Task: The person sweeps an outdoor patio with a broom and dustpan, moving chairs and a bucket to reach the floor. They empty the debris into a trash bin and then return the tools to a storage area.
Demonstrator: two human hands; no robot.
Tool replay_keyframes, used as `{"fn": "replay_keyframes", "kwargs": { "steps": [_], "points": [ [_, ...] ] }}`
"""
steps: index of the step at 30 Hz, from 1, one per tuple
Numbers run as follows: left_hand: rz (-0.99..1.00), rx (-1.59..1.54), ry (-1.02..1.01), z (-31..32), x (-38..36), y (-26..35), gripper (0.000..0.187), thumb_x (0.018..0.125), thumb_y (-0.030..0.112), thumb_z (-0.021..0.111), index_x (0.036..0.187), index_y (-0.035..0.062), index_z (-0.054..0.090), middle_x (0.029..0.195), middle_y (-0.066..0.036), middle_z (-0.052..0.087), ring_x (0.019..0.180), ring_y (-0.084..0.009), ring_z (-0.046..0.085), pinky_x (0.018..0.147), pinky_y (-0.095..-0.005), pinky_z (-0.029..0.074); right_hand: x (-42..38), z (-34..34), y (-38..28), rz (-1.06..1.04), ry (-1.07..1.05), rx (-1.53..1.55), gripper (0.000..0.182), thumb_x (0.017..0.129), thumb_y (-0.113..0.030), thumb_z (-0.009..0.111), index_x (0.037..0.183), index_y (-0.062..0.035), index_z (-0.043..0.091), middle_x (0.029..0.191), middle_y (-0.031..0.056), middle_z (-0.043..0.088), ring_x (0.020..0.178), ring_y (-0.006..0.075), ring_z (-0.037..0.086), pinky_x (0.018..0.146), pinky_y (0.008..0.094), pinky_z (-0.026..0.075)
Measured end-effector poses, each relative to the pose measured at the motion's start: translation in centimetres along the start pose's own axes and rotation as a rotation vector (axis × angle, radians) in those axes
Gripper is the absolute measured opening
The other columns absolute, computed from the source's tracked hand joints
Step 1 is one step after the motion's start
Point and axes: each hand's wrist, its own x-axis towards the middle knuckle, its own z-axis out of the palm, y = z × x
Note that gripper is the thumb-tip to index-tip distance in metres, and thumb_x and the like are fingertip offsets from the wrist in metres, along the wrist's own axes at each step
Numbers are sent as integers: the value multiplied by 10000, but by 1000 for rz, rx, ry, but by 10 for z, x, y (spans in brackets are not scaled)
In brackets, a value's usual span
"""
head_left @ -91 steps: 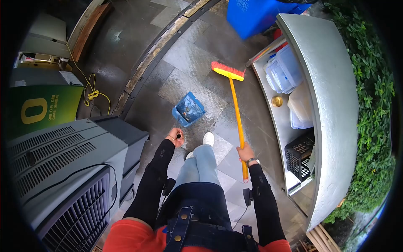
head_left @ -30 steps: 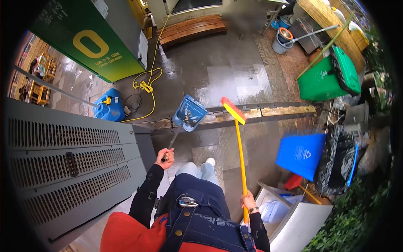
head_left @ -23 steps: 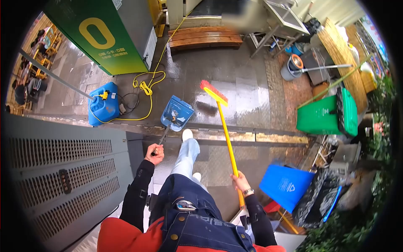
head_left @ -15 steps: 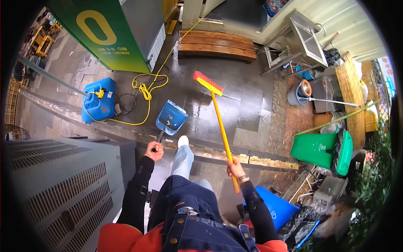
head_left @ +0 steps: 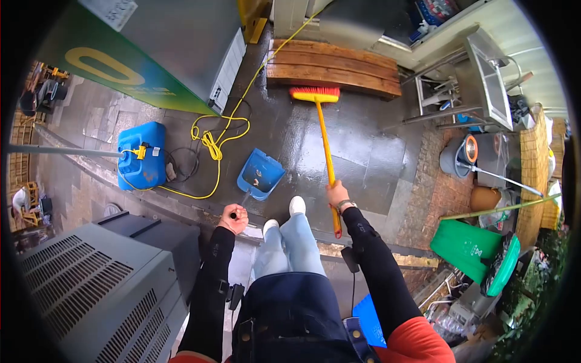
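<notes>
My left hand [head_left: 233, 218] is closed round the handle of a blue dustpan [head_left: 261, 174], and some small pale scraps lie in the pan. In my right hand [head_left: 338, 193] is the yellow shaft of a broom [head_left: 325, 133], gripped near its lower end. The broom's red bristles face away from me, close to the front of a wooden bench [head_left: 330, 63]. Wet, shiny paving lies between the dustpan and the bench.
A blue jerrycan [head_left: 141, 156] and a coiled yellow hose [head_left: 212, 145] lie left. A grey vented unit [head_left: 97, 272] stands near my left arm. Right are a steel sink [head_left: 487, 78], a grey bucket [head_left: 455, 158] and a green bin [head_left: 469, 248]. A raised strip [head_left: 399, 259] crosses the ground.
The broom head has moved forward, up to the bench, and turned more square to me. I have stepped forward with both feet now side by side. Both hands keep their grips.
</notes>
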Motion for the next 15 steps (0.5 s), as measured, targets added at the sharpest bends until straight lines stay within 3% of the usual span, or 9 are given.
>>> {"fn": "replay_keyframes", "kwargs": {
  "steps": [2,3,4,6,8,10,12,14,15],
  "points": [
    [-9,59,-42,13,16,0,270,648,68,450,415,101,319,396,8,304,330,-99,269,335,-198,248,20,25,31,-13,136,-327,259,773,-239,447,871,-5,398,644,180,554,485,284,564,460,357,465],
    [15,64,-89,17,28,2,271,651,64,439,411,96,317,392,-1,319,317,-111,267,338,-202,253,13,25,37,1,89,-375,244,765,-222,438,883,-14,387,733,234,556,632,362,568,579,413,470],
    [8,63,-81,23,39,6,271,651,64,439,411,96,317,392,-1,319,317,-111,267,338,-202,253,2,24,45,6,25,-419,242,751,-208,444,900,-25,391,772,253,548,732,389,548,633,445,451],
    [-19,93,-167,38,55,13,256,646,59,478,426,74,349,430,-11,351,354,-100,305,343,-195,278,-33,33,92,4,-47,-511,211,717,-147,454,886,-35,393,799,248,546,770,398,538,649,442,448],
    [-19,78,-124,62,57,13,237,650,65,457,433,75,362,420,-15,352,342,-104,297,340,-194,278,-79,45,143,20,-85,-623,236,709,-142,470,896,-24,390,780,230,550,717,391,546,625,467,430],
    [-44,140,-112,66,65,13,234,645,67,460,432,73,361,415,-13,346,340,-102,295,340,-193,275,-142,1,140,-39,-276,-573,234,724,-162,467,895,-11,416,646,187,550,591,289,581,483,378,441],
    [1,105,-78,73,67,13,237,636,53,465,429,74,353,412,-10,342,337,-100,290,336,-191,265,-179,-58,115,193,-586,-252,223,699,-159,510,854,-22,425,550,128,503,418,209,513,398,318,410],
    [-40,44,-40,70,67,13,220,644,75,444,454,90,334,402,-10,351,326,-113,311,328,-207,259,-214,-105,96,356,-677,144,203,719,-124,513,874,-23,430,477,37,431,324,120,407,318,248,329],
    [32,68,27,72,64,10,218,642,54,449,462,88,330,409,-2,352,337,-106,331,325,-201,264,-230,-121,87,376,-673,157,203,719,-124,513,874,-23,430,477,37,431,324,120,407,318,248,329]
  ]
}}
